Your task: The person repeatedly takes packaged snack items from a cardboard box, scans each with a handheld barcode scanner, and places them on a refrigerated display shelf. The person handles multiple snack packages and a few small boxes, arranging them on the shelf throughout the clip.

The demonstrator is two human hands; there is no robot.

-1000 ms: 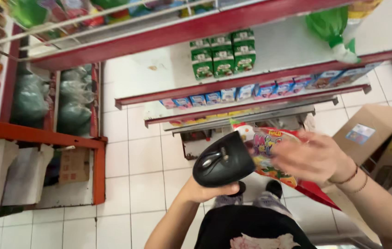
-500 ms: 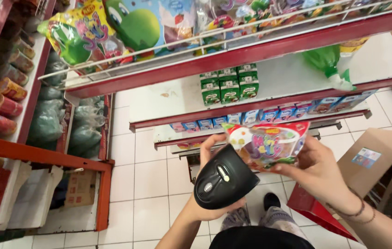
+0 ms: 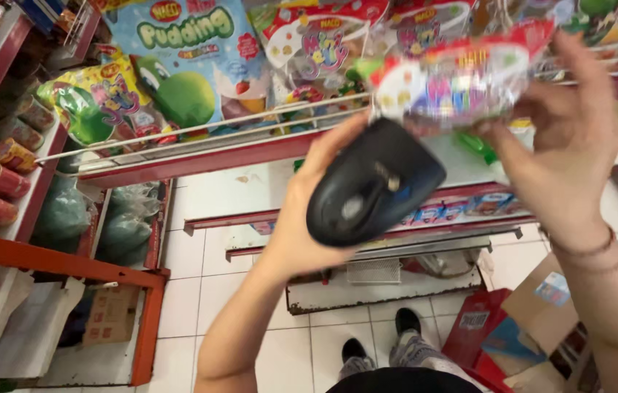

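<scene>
Your right hand (image 3: pixel 571 138) pinches a clear snack bag (image 3: pixel 454 80) by its right end, fingers closed on the film, and holds it up level with the upper shelf (image 3: pixel 200 156). The bag's long axis runs left to right, blurred in the frame. Your left hand (image 3: pixel 309 218) is wrapped shut around a black scanner (image 3: pixel 371 185), which sits just below and left of the bag, its head tilted up toward the bag's underside; the two look nearly touching, though you cannot tell if they meet. Beyond the bag, the shelf's wire rail holds large bright bags (image 3: pixel 192 58) of sweets standing in a row. Below the bag, lower shelves carry small boxes, partly hidden. Lower right of it, an open cardboard box (image 3: pixel 541 306) rests on the white tiled floor (image 3: pixel 250 284).
</scene>
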